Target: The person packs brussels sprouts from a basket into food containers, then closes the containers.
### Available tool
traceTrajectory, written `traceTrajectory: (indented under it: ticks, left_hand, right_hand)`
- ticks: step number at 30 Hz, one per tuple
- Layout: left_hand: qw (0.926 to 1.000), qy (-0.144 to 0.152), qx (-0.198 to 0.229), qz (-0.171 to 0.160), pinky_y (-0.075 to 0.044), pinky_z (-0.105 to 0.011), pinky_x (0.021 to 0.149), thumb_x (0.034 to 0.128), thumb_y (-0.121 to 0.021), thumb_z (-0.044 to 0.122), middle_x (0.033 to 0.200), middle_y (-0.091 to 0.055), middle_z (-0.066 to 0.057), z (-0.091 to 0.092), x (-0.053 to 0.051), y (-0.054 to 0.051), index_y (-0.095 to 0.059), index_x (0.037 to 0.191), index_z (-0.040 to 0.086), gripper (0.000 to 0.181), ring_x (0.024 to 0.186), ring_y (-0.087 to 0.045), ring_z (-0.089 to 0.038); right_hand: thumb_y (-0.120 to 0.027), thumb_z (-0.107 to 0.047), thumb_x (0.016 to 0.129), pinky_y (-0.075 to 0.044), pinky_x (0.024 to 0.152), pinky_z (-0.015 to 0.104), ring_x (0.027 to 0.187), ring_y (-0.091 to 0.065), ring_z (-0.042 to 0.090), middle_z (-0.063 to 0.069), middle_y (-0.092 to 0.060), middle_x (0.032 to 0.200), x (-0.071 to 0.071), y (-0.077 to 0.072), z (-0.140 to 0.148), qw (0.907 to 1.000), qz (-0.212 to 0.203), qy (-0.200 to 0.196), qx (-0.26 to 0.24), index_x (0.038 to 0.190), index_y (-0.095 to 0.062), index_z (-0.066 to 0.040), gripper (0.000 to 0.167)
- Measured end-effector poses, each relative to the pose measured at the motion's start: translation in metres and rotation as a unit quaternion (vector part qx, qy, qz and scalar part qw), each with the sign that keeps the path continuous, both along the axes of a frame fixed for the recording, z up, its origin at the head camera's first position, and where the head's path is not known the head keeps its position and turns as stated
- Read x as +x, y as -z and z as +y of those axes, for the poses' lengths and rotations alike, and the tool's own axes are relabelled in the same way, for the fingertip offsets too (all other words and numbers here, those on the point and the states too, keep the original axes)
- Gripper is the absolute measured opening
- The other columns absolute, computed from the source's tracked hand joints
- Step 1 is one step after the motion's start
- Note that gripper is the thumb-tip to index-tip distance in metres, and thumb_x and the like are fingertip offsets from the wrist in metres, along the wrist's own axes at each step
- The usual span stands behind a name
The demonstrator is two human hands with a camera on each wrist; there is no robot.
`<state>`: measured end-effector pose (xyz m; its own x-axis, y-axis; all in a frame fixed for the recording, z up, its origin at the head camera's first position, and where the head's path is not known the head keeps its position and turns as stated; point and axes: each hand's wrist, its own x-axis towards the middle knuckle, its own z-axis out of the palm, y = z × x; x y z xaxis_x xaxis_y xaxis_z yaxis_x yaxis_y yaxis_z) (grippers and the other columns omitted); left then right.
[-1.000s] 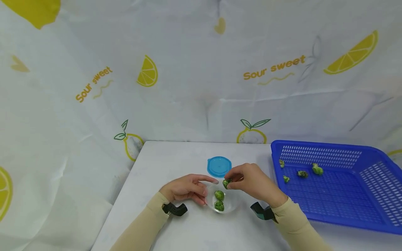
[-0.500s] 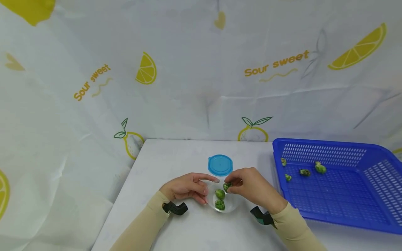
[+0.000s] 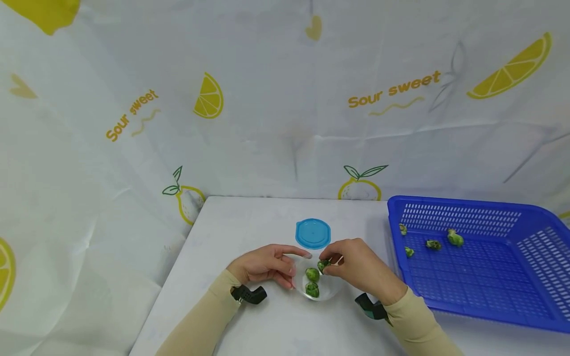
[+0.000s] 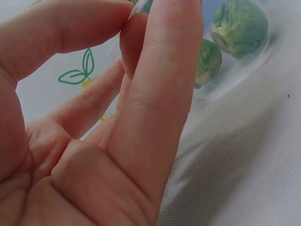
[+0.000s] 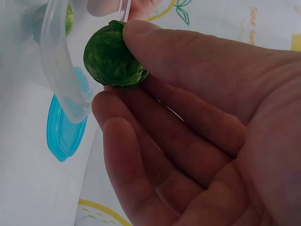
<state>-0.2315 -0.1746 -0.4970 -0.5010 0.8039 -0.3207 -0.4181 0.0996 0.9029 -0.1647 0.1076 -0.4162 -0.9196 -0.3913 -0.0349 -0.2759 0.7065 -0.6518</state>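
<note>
A clear round bowl (image 3: pixel 328 291) stands on the table with two green sprouts (image 3: pixel 312 274) (image 3: pixel 312 289) in it. At its left side the left hand (image 3: pixel 267 266) pinches the rim between thumb and fingers, as the left wrist view (image 4: pixel 108 108) shows closely. The right hand (image 3: pixel 362 267) holds a third sprout (image 3: pixel 323 266) between thumb and fingertips at the bowl's upper right edge. In the right wrist view, that sprout (image 5: pixel 113 56) is gripped by the right hand (image 5: pixel 197 117) beside the clear rim (image 5: pixel 61 75).
Behind the bowl a blue lid (image 3: pixel 313 233) lies flat on the white table (image 3: pixel 249 222). A large blue perforated basket (image 3: pixel 481 277) stands at the right with several sprouts (image 3: pixel 455 238) near its back left. A lemon-printed sheet (image 3: pixel 267 99) hangs behind and at the left.
The right hand has lowered slightly with its sprout toward the bowl. The left hand keeps its hold on the rim. The head view has shifted a little.
</note>
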Motion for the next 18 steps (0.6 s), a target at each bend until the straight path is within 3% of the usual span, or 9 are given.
traceTrajectory:
  ticks: [10,18]
  left_hand:
    - [1.0000,-0.004,0.001,-0.002,-0.070,-0.034,0.081,0.0991,-0.068,0.003,0.083,-0.072,-0.002,0.0009,0.0002,0.0003,-0.057,0.156,0.013,0.059,0.082,-0.081,-0.019]
    - [1.0000,-0.003,0.007,0.001,-0.070,-0.034,0.081,0.0993,-0.067,0.003,0.084,-0.073,-0.002,0.0005,-0.0006,0.0008,-0.056,0.157,0.012,0.059,0.082,-0.081,-0.020]
  right_hand:
    - [-0.090,-0.011,0.086,-0.058,0.070,0.025,0.083,-0.065,0.007,-0.009,-0.075,0.090,0.0029,0.0018,-0.0033,1.0000,0.000,0.003,0.008,0.102,-0.083,-0.017,0.018]
    - [-0.088,-0.007,0.088,-0.059,0.075,0.028,0.092,-0.066,0.015,-0.003,-0.078,0.101,0.0012,0.0035,-0.0053,0.9994,0.015,0.005,0.031,0.105,-0.084,-0.015,0.019]
